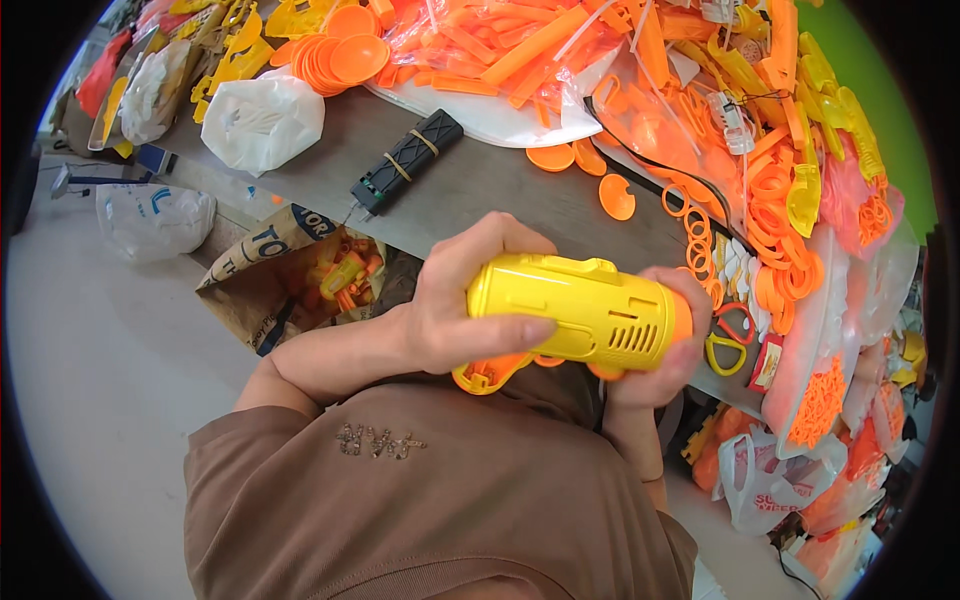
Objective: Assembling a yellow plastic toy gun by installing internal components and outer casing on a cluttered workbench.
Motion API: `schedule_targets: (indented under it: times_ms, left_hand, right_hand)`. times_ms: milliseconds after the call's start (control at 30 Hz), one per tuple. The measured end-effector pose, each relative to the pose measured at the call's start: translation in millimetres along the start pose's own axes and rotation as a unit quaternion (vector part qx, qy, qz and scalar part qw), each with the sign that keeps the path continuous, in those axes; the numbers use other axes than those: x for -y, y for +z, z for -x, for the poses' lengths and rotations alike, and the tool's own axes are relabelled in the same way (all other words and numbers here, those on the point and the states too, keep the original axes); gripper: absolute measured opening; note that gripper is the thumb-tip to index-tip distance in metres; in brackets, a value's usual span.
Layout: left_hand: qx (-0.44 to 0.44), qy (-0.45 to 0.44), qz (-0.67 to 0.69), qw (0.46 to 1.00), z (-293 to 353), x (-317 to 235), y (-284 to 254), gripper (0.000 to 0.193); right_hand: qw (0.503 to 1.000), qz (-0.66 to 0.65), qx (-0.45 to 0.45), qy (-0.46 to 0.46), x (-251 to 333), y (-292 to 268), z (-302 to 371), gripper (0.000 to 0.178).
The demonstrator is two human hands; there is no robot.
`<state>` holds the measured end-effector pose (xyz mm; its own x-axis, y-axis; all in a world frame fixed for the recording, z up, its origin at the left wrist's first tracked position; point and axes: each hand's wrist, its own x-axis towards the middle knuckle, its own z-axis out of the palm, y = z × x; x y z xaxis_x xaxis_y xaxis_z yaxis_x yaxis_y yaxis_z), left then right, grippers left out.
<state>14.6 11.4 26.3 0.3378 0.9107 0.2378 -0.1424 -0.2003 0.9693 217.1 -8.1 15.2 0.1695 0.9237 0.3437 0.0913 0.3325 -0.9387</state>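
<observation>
Held up in front of my chest is a yellow plastic toy casing [575, 310], rounded, with slanted vent slots and an orange end piece at its right. My left hand [450, 300] wraps its left end, thumb lying along the near side. My right hand [675, 345] grips the orange right end, its fingers partly hidden behind it. Below the casing an orange hollow part [492, 374] shows; whether it is joined on, I cannot tell. Beyond my hands a black battery-holder-like block [408, 160] with bands round it lies on the grey table [480, 190].
Orange strips in clear bags [480, 50] pile at the back. Orange discs [345, 50] and a white bag [263, 122] stand at far left. Orange rings [700, 245] and scissors [728, 340] lie to the right. A paper sack [250, 280] of plastic parts sits below the table's left edge.
</observation>
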Motion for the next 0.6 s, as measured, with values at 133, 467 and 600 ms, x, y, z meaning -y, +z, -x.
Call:
schedule_targets:
  times_ms: [133,467,600]
  left_hand:
    - [0.043,0.031,-0.129,0.990,-12.3,0.3,-12.2,0.053]
    - [0.020,0.104,-0.678,0.727,-101.7,39.9,-119.6,0.011]
    - [0.023,0.115,-0.699,0.705,-109.8,45.8,-125.0,0.004]
  right_hand:
    - [0.996,-0.050,0.003,0.072,-16.5,0.1,-4.5,0.054]
    - [0.997,-0.004,0.060,0.058,-29.5,-3.0,-6.6,0.050]
    - [0.996,-0.010,0.069,0.060,-35.3,-3.6,-4.2,0.050]
